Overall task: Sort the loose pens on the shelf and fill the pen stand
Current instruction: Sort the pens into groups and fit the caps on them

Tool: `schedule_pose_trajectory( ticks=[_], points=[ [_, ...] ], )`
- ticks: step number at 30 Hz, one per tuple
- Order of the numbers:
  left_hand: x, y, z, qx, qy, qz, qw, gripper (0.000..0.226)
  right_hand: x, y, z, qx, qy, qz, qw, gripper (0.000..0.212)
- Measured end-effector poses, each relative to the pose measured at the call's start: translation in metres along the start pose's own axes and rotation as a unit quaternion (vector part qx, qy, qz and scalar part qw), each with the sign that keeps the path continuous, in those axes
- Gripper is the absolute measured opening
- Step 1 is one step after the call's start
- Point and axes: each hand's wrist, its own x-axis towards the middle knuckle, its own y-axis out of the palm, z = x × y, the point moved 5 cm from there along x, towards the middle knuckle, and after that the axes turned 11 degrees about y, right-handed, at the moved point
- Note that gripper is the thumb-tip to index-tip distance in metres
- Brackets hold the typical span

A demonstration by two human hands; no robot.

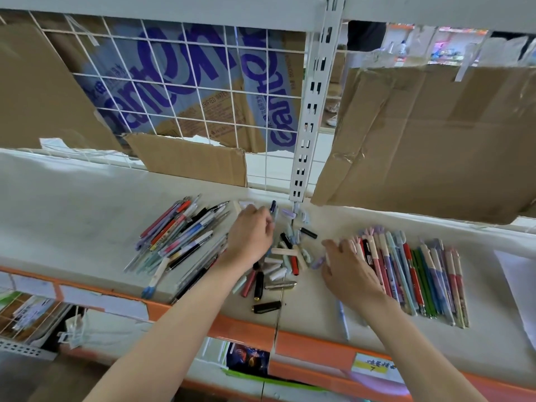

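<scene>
A loose heap of mixed pens [179, 236] lies on the white shelf [72, 216] at the left. A neat row of pens [420, 277] lies side by side at the right. Between them sit several loose caps and short pens [282, 265]. My left hand [251, 235] is over the middle of the shelf, fingers closed on a dark blue pen [273, 207] at the back. My right hand [348, 268] rests flat with spread fingers on the left end of the neat row. No pen stand is in view.
A white upright post [307, 126] and wire grid stand behind the shelf. Cardboard sheets [429, 140] hang at the back right and left. The orange shelf edge [313, 346] runs along the front. A white paper [519, 282] lies at the far right.
</scene>
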Motion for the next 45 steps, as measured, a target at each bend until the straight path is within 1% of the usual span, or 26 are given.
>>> schedule_pose_trajectory(
  ticks=[2,4,6,8,10,12,13,15,17,18,19,21,23,24,25,27,29,31,33,39,42,45],
  points=[
    [0.014,0.014,0.002,0.046,-0.011,0.040,0.998,0.017,0.002,-0.004,0.007,-0.013,-0.003,-0.017,1.000,0.036],
    [0.020,0.023,0.004,0.074,-0.035,0.079,0.994,0.023,0.011,-0.011,0.014,0.003,-0.012,-0.047,0.999,0.032],
    [0.023,0.025,0.005,0.089,-0.050,0.093,0.990,0.022,0.025,-0.015,0.023,0.035,-0.026,-0.067,0.997,0.025],
    [0.024,0.025,0.009,0.078,-0.063,0.088,0.991,0.023,0.042,-0.015,0.033,0.070,-0.027,-0.060,0.995,0.024],
    [0.024,0.021,0.015,0.017,-0.081,0.053,0.995,0.026,0.057,-0.008,0.042,0.078,-0.017,-0.028,0.996,0.025],
    [0.022,0.010,0.020,-0.073,-0.101,-0.015,0.992,0.025,0.066,0.000,0.049,0.071,-0.011,0.002,0.997,0.024],
    [0.019,0.001,0.020,-0.125,-0.117,-0.054,0.984,0.020,0.069,0.002,0.051,0.069,-0.015,0.009,0.997,0.023],
    [0.007,-0.019,0.014,-0.223,-0.143,-0.105,0.958,0.013,0.071,0.002,0.054,0.090,-0.030,0.008,0.995,0.020],
    [-0.007,-0.037,0.008,-0.308,-0.136,-0.132,0.932,0.012,0.070,-0.001,0.052,0.192,-0.018,0.017,0.981,0.015],
    [-0.015,-0.043,0.005,-0.335,-0.122,-0.124,0.926,0.010,0.069,-0.003,0.049,0.269,0.005,0.033,0.962,0.011],
    [-0.023,-0.045,0.002,-0.344,-0.106,-0.100,0.928,0.008,0.067,-0.004,0.046,0.360,0.026,0.051,0.931,0.007],
    [-0.040,-0.042,-0.001,-0.324,-0.082,-0.033,0.942,0.007,0.060,-0.006,0.040,0.529,0.048,0.075,0.844,0.006],
    [-0.055,-0.035,-0.001,-0.297,-0.067,0.003,0.953,0.008,0.051,-0.008,0.040,0.634,0.040,0.100,0.766,0.014],
    [-0.060,-0.031,-0.001,-0.287,-0.060,0.005,0.956,0.009,0.046,-0.010,0.041,0.663,0.028,0.111,0.740,0.018],
    [-0.063,-0.028,-0.002,-0.281,-0.052,0.004,0.958,0.007,0.042,-0.011,0.042,0.676,0.016,0.114,0.727,0.021],
    [-0.066,-0.025,-0.005,-0.274,-0.037,0.001,0.961,0.006,0.037,-0.013,0.043,0.681,0.001,0.109,0.724,0.020],
    [-0.068,-0.024,-0.009,-0.272,-0.022,-0.008,0.962,0.017,0.034,-0.014,0.045,0.676,0.000,0.105,0.729,0.018],
    [-0.068,-0.024,-0.010,-0.272,-0.018,-0.004,0.962,0.021,0.031,-0.014,0.045,0.673,-0.001,0.110,0.732,0.016],
    [-0.069,-0.023,-0.011,-0.280,-0.021,-0.001,0.960,0.020,0.029,-0.015,0.045,0.668,-0.004,0.112,0.736,0.016],
    [-0.072,-0.021,-0.012,-0.280,-0.037,0.001,0.959,0.016,0.027,-0.017,0.044,0.635,-0.015,0.087,0.768,0.016],
    [-0.074,-0.020,-0.012,-0.279,-0.048,0.002,0.959,0.009,0.026,-0.016,0.045,0.629,-0.021,0.088,0.772,0.016],
    [-0.075,-0.021,-0.012,-0.280,-0.060,0.006,0.958,0.006,0.026,-0.016,0.042,0.637,-0.015,0.075,0.767,0.016]
  ],
)
